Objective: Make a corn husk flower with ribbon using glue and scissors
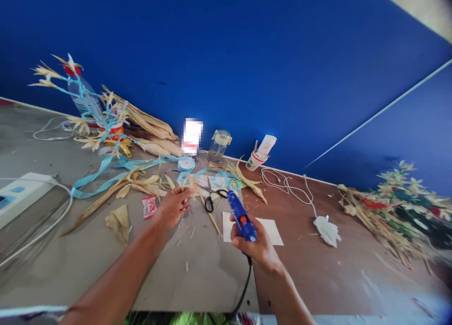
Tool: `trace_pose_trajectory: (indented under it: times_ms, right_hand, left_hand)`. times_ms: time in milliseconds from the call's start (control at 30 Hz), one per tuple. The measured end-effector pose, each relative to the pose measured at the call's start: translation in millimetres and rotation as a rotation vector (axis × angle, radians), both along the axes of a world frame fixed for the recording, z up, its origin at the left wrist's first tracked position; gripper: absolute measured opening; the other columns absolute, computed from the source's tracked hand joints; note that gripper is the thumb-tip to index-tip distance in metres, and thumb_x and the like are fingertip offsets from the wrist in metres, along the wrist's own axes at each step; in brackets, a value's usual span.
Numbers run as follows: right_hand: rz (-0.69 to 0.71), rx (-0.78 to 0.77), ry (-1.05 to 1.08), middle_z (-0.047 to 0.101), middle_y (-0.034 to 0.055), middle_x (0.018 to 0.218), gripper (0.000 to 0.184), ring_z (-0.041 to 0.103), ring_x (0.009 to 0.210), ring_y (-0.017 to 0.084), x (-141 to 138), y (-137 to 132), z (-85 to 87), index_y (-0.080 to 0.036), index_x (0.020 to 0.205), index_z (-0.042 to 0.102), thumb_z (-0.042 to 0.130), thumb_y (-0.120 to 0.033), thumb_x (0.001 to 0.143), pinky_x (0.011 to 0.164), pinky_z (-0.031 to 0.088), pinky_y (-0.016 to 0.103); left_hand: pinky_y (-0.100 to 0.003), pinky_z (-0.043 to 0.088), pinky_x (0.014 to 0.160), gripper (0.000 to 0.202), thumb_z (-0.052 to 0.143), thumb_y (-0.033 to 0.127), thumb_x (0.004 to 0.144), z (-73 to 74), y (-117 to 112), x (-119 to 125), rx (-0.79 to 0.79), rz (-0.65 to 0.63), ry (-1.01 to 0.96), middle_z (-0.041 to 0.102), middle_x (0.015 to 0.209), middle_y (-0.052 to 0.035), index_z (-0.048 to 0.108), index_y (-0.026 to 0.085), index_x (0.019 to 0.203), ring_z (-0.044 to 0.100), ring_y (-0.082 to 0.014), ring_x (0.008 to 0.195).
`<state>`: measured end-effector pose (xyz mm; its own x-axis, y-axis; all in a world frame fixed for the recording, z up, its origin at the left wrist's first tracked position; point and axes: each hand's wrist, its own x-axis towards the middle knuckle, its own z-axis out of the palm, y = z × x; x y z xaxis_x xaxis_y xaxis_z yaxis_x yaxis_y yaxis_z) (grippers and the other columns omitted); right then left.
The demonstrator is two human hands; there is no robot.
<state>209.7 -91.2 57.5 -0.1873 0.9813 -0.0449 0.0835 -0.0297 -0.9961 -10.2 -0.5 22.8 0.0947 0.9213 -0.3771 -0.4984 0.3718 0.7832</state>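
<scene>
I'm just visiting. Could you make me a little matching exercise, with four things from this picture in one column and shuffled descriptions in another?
Things:
1. Glue gun
2. Scissors
3. Power strip
4. Small packet

Descriptions:
A. White, at the picture's left edge
B. Pink-red and white
C. Black handles, spread apart
D. Blue, held in the right hand

Pairs: 1-D, 2-C, 3-A, 4-B
</scene>
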Motion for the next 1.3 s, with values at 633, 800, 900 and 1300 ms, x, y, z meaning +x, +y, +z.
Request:
trace_pose_trajectory:
  times_ms: [633, 800, 900, 1300]
  right_hand:
    - [0.062, 0.108, -0.141, 0.066, 0.0087, 0.089, 0.037, 0.057, 0.073, 0.018, -40, 21, -34.3, -0.017, 0.093, 0.065, 0.060, -0.050, 0.078, 0.057, 0.047, 0.025]
    - [0.065, 0.081, -0.159, 0.066, 0.0082, 0.091, 0.034, 0.057, 0.069, 0.016, -41, 21, -35.5, -0.018, 0.094, 0.064, 0.059, -0.048, 0.079, 0.054, 0.046, 0.025]
    - [0.080, 0.094, -0.162, 0.067, 0.0082, 0.091, 0.033, 0.058, 0.072, 0.017, -41, 22, -36.9, -0.017, 0.093, 0.064, 0.059, -0.047, 0.079, 0.057, 0.047, 0.025]
    - [0.058, 0.110, -0.191, 0.068, 0.0080, 0.088, 0.033, 0.061, 0.075, 0.019, -43, 24, -38.6, -0.017, 0.089, 0.063, 0.060, -0.048, 0.079, 0.062, 0.049, 0.026]
  left_hand:
    - [-0.016, 0.030, 0.040, 0.034, 0.081, 0.030, 0.055, -6.4, 4, -7, -0.008, 0.042, 0.033, 0.041, 0.043, 0.0100, 0.050, 0.017, 0.062, 0.035, -0.0026, 0.037]
    - [-0.016, 0.032, 0.042, 0.032, 0.081, 0.029, 0.056, -2.3, 2, -5, -0.035, 0.045, 0.041, 0.041, 0.044, 0.0099, 0.052, 0.016, 0.064, 0.036, -0.0027, 0.038]
    - [-0.016, 0.031, 0.042, 0.033, 0.081, 0.028, 0.054, 0.9, 1, -4, -0.041, 0.050, 0.048, 0.040, 0.043, 0.0098, 0.052, 0.016, 0.062, 0.034, -0.0026, 0.038]
    - [-0.016, 0.030, 0.041, 0.035, 0.083, 0.029, 0.050, 0.0, 1, -3, -0.034, 0.060, 0.043, 0.040, 0.043, 0.0098, 0.053, 0.016, 0.062, 0.035, -0.0030, 0.039]
